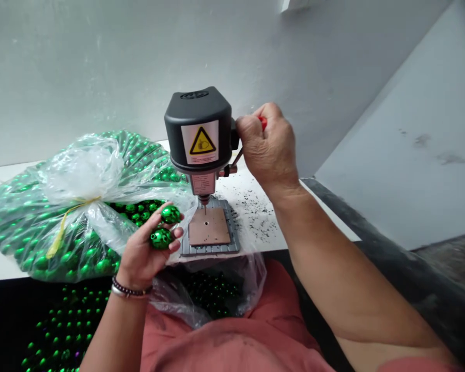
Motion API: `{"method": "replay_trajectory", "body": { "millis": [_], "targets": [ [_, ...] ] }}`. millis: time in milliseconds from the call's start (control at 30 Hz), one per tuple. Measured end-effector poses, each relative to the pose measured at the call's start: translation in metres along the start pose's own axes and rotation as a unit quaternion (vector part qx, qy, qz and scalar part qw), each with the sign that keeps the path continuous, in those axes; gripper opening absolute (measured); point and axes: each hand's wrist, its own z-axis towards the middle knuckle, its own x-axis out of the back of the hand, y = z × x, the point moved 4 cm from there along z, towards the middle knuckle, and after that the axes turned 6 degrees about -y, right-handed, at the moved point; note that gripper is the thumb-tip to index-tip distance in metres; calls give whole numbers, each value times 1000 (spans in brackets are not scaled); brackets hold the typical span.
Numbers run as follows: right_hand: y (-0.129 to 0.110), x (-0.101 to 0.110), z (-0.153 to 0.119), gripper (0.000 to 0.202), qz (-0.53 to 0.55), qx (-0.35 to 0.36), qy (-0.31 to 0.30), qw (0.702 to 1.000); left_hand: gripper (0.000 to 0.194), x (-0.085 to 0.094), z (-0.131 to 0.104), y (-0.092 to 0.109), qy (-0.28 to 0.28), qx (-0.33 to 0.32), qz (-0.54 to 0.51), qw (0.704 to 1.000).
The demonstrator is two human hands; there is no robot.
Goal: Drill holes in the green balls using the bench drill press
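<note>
Two shiny green balls, an upper ball [170,214] and a lower ball [161,238], rest in my left hand [141,256], fingers curled around them. A small hole shows in the lower ball. My right hand [273,147] is wrapped round the red-tipped lever handle [262,123] on the side of a small black drill press [197,124]. Its thin drill bit [205,210] points down over a brown board [213,233] with a hole in it, lying on the grey base plate [234,227]. My left hand is just left of that board.
A large clear plastic bag [81,170] full of green balls, tied with a yellow strip, lies on the white table [256,206] at left. Dark shavings are scattered right of the press. An open plastic bag [251,281] with green balls hangs at my lap. More balls [62,325] lie lower left.
</note>
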Motion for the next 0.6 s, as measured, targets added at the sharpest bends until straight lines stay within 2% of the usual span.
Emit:
{"method": "replay_trajectory", "body": {
  "millis": [67,133,200,300,367,467,533,600],
  "targets": [
    [0,0,0,28,-2,-4,-10,1000,26,-18,-5,-18,-17,70,-78,994],
    [0,0,0,29,2,2,-19,1000,27,-26,-3,-36,-15,105,-86,991],
    [0,0,1,29,1,6,-27,1000,32,-25,5,-49,-11,100,-38,994],
    [0,0,1,27,-1,13,-40,999,36,-12,25,-57,23,40,150,988],
    [-1,1,1,28,5,15,-47,999,39,-2,40,-55,48,6,310,950],
    [0,1,1,30,8,10,-48,999,39,7,56,-51,57,-10,499,865],
    [0,1,1,31,11,14,-44,999,37,9,61,-48,51,-19,582,811],
    [0,2,0,31,17,24,-38,999,38,9,62,-45,39,-24,629,776]
  ]
}}
